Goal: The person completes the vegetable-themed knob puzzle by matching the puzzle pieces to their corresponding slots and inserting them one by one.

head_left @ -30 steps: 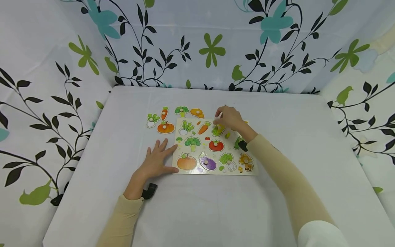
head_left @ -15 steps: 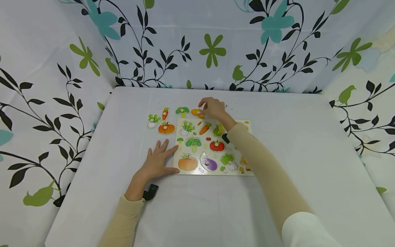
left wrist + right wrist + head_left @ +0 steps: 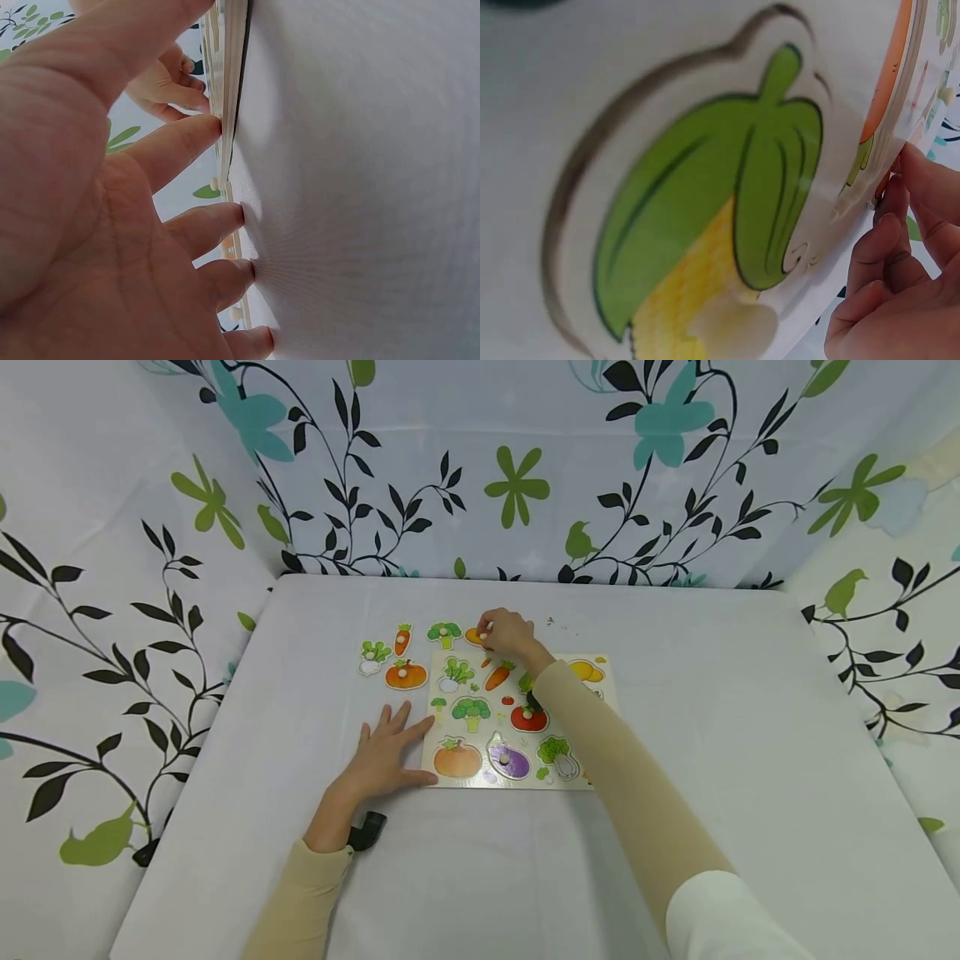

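A wooden vegetable puzzle board [image 3: 491, 778] lies flat on the white table. My left hand [image 3: 405, 739] rests flat beside it, straight fingers [image 3: 187, 139] against the board's left edge [image 3: 229, 112]. My right hand [image 3: 487, 631] reaches over the board's far edge and pinches the knob of a loose orange piece [image 3: 472, 636]. In the right wrist view its fingers [image 3: 885, 247] close on that orange piece [image 3: 883, 186], past the corn piece [image 3: 727, 225] seated in the board. My right forearm hides part of the board's right side.
Loose pieces lie left of and beyond the board: a radish [image 3: 371, 656], a carrot [image 3: 402, 639], a broccoli [image 3: 444, 632] and a pumpkin [image 3: 406, 675]. Patterned cloth walls [image 3: 517, 485] close off the table on three sides.
My right hand left the corn piece on the board and moved left and farther away to the orange piece past the top edge. My left hand stayed put.
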### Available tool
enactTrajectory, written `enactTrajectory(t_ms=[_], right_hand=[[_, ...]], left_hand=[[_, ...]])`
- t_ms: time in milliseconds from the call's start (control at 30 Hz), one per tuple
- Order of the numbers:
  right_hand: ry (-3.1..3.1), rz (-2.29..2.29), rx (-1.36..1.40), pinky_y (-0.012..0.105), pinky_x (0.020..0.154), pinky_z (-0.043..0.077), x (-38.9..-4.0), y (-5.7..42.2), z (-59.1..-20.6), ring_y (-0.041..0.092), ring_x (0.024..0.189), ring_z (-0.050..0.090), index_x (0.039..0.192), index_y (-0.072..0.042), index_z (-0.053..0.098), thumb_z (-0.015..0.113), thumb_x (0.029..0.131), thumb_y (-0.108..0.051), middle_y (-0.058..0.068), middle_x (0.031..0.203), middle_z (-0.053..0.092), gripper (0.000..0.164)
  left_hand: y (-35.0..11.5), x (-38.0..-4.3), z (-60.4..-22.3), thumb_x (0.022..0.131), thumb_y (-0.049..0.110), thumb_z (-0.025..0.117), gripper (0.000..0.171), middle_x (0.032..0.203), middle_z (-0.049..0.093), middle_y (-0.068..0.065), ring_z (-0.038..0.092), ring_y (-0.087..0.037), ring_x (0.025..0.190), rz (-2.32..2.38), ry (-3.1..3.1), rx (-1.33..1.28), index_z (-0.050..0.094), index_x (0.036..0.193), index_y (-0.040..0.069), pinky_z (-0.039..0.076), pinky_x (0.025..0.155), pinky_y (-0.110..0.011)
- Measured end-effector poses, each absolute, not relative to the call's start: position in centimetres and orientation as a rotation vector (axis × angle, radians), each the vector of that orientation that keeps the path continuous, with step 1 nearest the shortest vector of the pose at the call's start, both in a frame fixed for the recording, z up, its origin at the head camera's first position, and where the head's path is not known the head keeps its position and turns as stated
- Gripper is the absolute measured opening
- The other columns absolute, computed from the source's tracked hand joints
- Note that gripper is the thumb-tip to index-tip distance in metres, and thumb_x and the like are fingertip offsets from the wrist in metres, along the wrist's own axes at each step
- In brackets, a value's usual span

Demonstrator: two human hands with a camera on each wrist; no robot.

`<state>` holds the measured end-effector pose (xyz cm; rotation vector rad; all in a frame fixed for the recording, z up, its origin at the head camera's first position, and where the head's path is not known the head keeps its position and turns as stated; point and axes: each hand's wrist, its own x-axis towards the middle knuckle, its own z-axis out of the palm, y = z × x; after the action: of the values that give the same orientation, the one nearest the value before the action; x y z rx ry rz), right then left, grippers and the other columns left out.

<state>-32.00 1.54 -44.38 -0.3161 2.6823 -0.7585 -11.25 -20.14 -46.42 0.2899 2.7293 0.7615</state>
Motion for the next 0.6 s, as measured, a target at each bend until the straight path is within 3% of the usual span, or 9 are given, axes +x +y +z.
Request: enactTrajectory(t_ms=[300,467,600], right_hand=[[2.723,-0.787,-0.325,0.051,0.104,0.032,-31.9,2.5,-43.8,0.027,0.102,0.057,0.103,-0.013,0.066,0.061,0.096,-0.018,0.007,0.112,0.066,0.01],[2.749,-0.815,-0.388,0.055,0.104,0.033,-31.5,5.7,-43.2,0.029,0.1,0.059,0.104,-0.011,0.067,0.062,0.096,-0.018,0.01,0.108,0.067,0.012],[2.736,-0.822,-0.418,0.05,0.096,0.038,-30.6,9.2,-42.7,0.029,0.094,0.056,0.107,-0.009,0.066,0.062,0.095,-0.017,0.012,0.103,0.066,0.014]], left_hand=[[-20.0,-11.1,-46.5,0.072,0.04,0.084,0.092,0.163,0.013,-0.021,-0.001,-0.048,0.149,0.773,2.727,0.294,0.042,0.149,0.017,-0.001,0.113,-0.072],[-20.0,-11.1,-46.4,0.072,0.04,0.084,0.091,0.163,0.013,-0.021,-0.001,-0.048,0.149,0.771,2.728,0.299,0.041,0.149,0.017,-0.001,0.113,-0.072],[-20.1,-11.1,-46.3,0.072,0.039,0.084,0.091,0.163,0.013,-0.022,0.0,-0.048,0.149,0.768,2.733,0.303,0.042,0.149,0.017,-0.001,0.113,-0.073]])
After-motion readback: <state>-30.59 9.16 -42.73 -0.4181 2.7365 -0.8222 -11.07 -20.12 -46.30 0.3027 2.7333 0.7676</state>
